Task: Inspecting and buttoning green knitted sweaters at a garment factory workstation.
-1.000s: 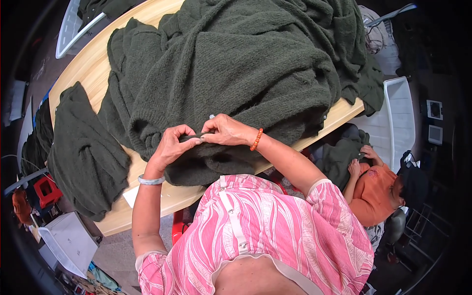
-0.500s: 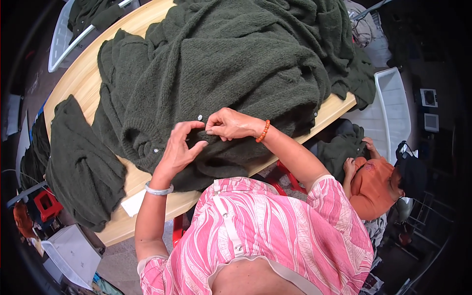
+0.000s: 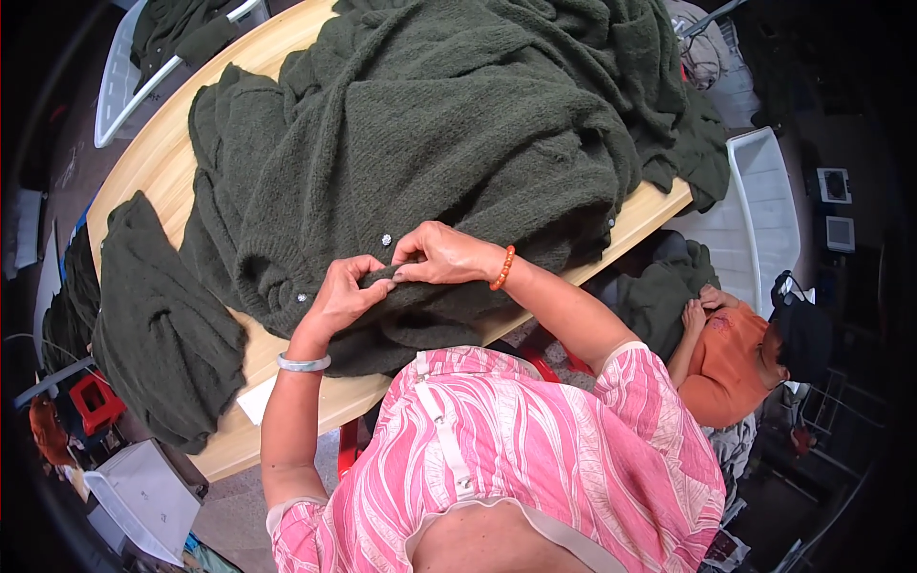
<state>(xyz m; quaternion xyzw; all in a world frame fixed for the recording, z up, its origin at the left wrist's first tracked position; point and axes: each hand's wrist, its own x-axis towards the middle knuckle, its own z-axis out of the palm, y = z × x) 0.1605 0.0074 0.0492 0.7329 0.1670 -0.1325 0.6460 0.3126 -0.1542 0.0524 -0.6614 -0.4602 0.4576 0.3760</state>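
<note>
A dark green knitted cardigan lies bunched on the wooden table in front of me. Its near edge is pinched between the fingers of my left hand, beside the fingertips of my right hand, which grip the same edge. Just beyond my fingers sits a shiny pale button. Another such button shows left of my left hand. Whatever lies between my fingertips besides the knit is too small to make out.
A second dark green knit piece hangs over the table's left edge, near a white slip. To the right, a person in orange handles dark green knitwear beside a white bin. Red stools stand below.
Both hands have come down slightly toward me. My left fingers, spread apart before, have closed on the cardigan's edge beside my right fingers.
</note>
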